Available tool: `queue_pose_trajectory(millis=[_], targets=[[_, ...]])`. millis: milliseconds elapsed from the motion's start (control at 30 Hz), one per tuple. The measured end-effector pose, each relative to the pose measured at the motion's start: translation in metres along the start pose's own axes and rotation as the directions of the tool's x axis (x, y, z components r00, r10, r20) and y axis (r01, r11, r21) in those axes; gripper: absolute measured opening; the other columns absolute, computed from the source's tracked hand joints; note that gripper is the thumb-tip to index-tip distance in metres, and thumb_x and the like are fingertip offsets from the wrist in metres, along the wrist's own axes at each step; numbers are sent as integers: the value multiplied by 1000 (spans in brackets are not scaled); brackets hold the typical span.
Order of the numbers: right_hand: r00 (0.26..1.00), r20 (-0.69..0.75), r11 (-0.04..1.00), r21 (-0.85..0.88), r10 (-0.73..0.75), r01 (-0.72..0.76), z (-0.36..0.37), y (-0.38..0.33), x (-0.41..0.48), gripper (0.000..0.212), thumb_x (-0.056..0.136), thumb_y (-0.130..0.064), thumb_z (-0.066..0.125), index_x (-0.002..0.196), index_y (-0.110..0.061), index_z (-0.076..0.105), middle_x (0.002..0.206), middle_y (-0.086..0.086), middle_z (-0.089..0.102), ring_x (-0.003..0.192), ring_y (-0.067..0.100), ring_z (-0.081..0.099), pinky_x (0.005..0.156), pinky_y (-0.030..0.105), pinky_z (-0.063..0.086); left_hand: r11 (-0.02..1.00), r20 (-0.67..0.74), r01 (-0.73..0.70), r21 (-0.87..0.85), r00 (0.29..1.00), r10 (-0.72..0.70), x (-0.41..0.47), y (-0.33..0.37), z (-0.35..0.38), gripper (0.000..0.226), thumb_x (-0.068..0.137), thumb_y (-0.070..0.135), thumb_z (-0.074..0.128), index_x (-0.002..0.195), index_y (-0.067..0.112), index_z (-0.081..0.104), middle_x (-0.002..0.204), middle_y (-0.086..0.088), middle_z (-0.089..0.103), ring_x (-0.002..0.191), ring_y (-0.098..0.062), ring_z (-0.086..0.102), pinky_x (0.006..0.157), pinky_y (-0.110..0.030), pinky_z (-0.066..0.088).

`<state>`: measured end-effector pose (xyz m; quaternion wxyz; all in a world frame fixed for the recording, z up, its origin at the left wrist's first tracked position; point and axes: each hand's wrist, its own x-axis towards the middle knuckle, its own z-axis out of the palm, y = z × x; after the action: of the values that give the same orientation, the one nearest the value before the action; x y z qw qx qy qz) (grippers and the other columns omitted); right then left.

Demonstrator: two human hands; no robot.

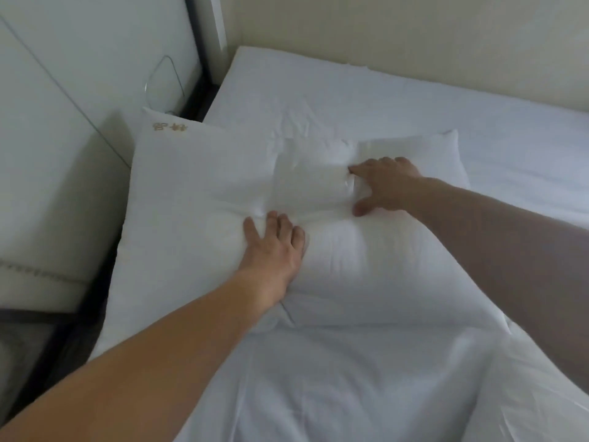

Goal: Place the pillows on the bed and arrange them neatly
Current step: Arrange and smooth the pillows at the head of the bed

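Right now we've got both hands down on the pillow, which lies across the bed at mid-frame, its long side running from upper left toward lower right. Our left hand sits at frame centre, palm flat on the pillow w/ fingers spread and pressed into the fabric, so it's open and gripping nothing; a dent and creases fan out from the fingertips. Our right hand is just up and to the right, also on the pillow top, fingers splayed, thumb low and index stretched left; the cloth bunches a bit at the index tip, but we can't tell if any of it is pinched.

Pillow's upper-left corner carries gold embroidered characters and overhangs the bed edge near the white headboard at frame left. Pillow's near edge meets a white duvet filling the lower part of the frame. White sheet is wrinkled behind the pillow, and a beige wall runs along the top right.
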<state>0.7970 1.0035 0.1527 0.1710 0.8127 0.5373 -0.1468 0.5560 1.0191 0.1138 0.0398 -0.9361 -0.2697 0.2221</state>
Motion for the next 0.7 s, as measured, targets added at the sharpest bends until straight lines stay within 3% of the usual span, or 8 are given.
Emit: queue_pose_trajectory(millis=[100,167,233,267,500,600,633,700], targets=[[991,-120,992,-113,51,-64,14,-23,5,35,85,-34,63,117,-20,66,116,6,68,109,27,63,84,32,44,998,-163,15,-68,986,-26,11,6,7,53,74,-3,35,126,5,44,129,-20,45,119,-37,47,99,-53,38],[980,-200,986,-159,19,-52,14,-28,-2,26,91,-23,56,111,-16,69,113,9,69,106,31,65,79,32,47,993,-326,-36,-110,945,-2,11,3,11,35,68,-1,53,100,7,62,101,-15,60,91,-33,61,72,-43,51],[970,-241,997,-75,6,-25,-4,-20,-18,23,91,-24,53,106,-14,68,109,10,68,102,33,64,74,32,43,991,-382,-86,-106,923,39,11,-6,1,27,43,5,78,65,12,65,66,-6,61,55,-28,62,41,-29,45],[969,-246,1000,-26,3,-10,-18,-12,-27,21,90,-26,54,102,-15,67,106,9,68,101,33,63,72,32,41,992,-423,-95,-78,904,53,14,-13,-6,27,38,9,82,57,15,64,58,-3,59,46,-25,60,36,-24,39],[980,-181,966,256,82,-34,-78,25,-81,21,83,-43,60,78,-23,62,81,-3,61,85,24,56,64,32,39,1000,-662,8,-18,749,-17,34,-99,-109,20,47,1,70,57,11,57,57,-6,57,50,-28,56,45,-23,26],[977,-85,858,497,195,-128,-54,36,-84,20,85,-46,61,82,-28,65,85,-8,66,94,21,61,78,33,46,946,-414,135,-296,874,-254,50,-129,-117,15,79,12,57,92,15,63,99,-8,64,93,-31,60,70,-36,50],[971,-44,812,557,237,-172,-38,39,-82,21,85,-48,63,93,-28,66,96,-5,68,103,22,60,84,33,45,886,-249,222,-407,906,-342,50,-131,-104,25,84,24,55,108,18,61,116,-8,61,107,-31,58,84,-39,50],[949,125,681,669,291,-297,2,39,-84,54,83,-57,63,120,-18,59,118,4,64,111,25,57,83,32,43,669,67,387,-635,890,-451,37,-120,-58,64,80,51,62,135,21,47,139,-10,51,125,-32,52,100,-39,45]])
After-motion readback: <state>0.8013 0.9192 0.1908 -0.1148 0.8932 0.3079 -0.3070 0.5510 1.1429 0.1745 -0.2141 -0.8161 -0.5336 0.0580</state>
